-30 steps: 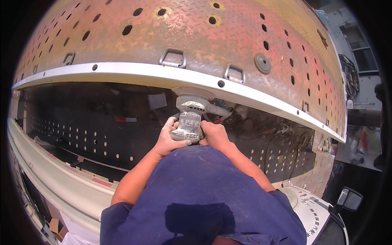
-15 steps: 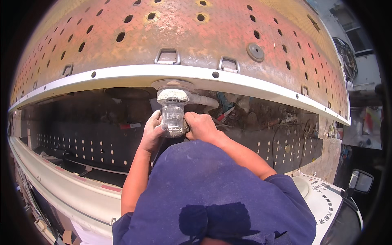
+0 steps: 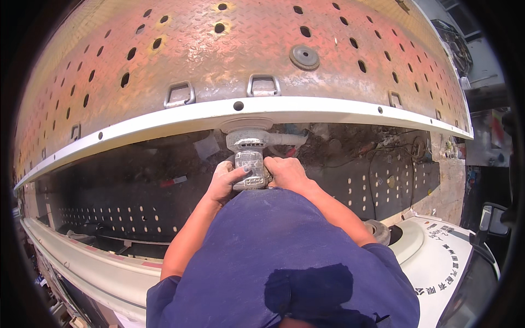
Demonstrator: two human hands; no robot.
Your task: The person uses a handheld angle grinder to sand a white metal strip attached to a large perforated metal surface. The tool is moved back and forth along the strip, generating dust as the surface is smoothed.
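Observation:
A grey, dust-covered power sander [image 3: 250, 164] is gripped between my two hands in front of my body. Its round pad [image 3: 246, 123] is up against the side face of a long white metal rail [image 3: 311, 112]. My left hand [image 3: 223, 179] wraps the sander body from the left, thumb across its top. On the other side my right hand [image 3: 287, 172] is closed around the body, its fingertips partly hidden. A pale stub or hose [image 3: 287, 140] sticks out to the right of the sander head.
Beyond the rail lies a rusty, reddish tread-plate deck [image 3: 208, 60] with rows of holes. It carries metal loops [image 3: 263, 86] and a loose round disc [image 3: 304, 57]. Dark perforated panels [image 3: 115, 210] and cables lie below. A white vehicle body [image 3: 432, 257] with a mirror [image 3: 492, 218] stands right.
The sander, both hands and my body have moved right along the rail. The deck's loops and round disc now appear farther left. Both hands keep their grip.

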